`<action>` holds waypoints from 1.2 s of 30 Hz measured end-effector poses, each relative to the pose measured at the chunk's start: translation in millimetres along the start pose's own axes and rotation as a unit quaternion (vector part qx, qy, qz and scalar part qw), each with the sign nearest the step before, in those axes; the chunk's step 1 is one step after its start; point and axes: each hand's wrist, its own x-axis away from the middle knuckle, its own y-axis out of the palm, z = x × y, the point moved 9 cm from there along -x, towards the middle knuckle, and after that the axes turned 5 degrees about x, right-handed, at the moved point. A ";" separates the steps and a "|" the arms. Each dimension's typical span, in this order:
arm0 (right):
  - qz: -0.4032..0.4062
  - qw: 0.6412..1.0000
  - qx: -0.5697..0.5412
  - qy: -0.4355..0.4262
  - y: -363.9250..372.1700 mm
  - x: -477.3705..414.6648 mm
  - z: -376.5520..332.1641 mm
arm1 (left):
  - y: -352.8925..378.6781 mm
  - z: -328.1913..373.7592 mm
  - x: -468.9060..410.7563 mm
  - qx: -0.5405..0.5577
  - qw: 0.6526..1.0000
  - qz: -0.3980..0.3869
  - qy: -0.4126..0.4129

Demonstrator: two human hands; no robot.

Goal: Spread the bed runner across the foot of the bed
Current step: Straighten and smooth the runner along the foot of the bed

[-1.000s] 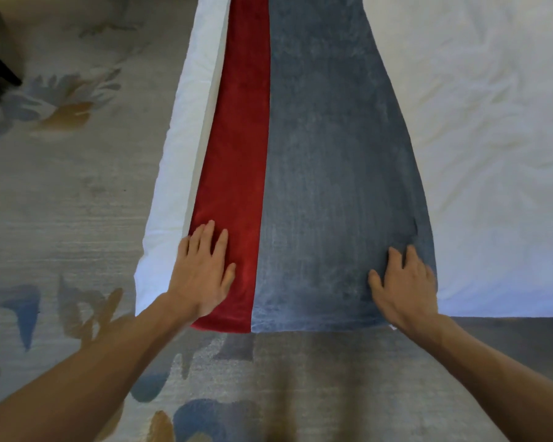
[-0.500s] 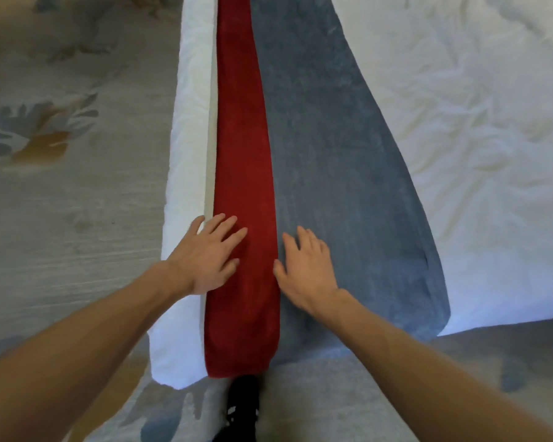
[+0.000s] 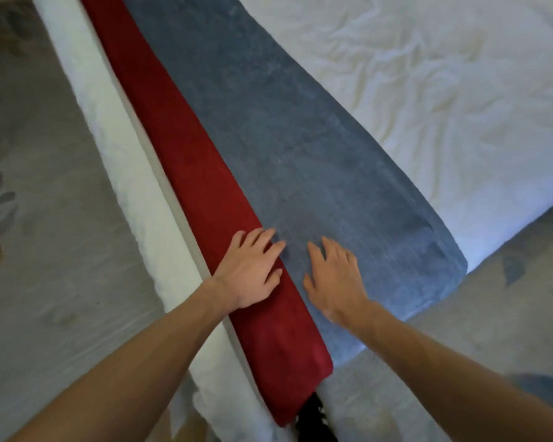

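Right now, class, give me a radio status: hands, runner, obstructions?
Left hand flat on red band. Right hand flat on blue band. Runner laid along bed edge. No obstructions.

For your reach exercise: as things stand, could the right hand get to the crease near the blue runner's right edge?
Probably yes. The right hand lies flat on the blue runner, and only bare cloth lies between it and the crease.

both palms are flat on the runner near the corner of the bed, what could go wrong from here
1. The bed runner already overhangs the bed's end; pushing with the left hand and right hand could drag it further off.
2. Its red stripe runs right along the edge of the white bedding, so it may slip over that side.
3. The sheet is wrinkled; smoothing might bunch it.
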 end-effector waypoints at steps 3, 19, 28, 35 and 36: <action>-0.001 1.000 0.004 0.027 8.4 6.9 -11.5 | 0.4 -8.8 -1.2 -0.009 0.999 -0.018 0.038; 0.071 0.954 -0.081 0.279 22.7 39.5 -132.2 | 4.9 -74.3 33.9 0.018 0.942 -0.051 0.330; 0.034 0.943 -0.107 0.313 28.8 34.8 -168.2 | 12.7 -79.0 37.8 -0.059 0.910 -0.111 0.395; 0.019 0.928 -0.106 0.357 31.3 32.8 -165.1 | 11.1 -72.1 33.8 -0.081 0.924 -0.099 0.360; 0.017 0.927 -0.105 0.358 31.9 33.4 -165.6 | 10.6 -71.8 34.5 -0.085 0.923 -0.102 0.361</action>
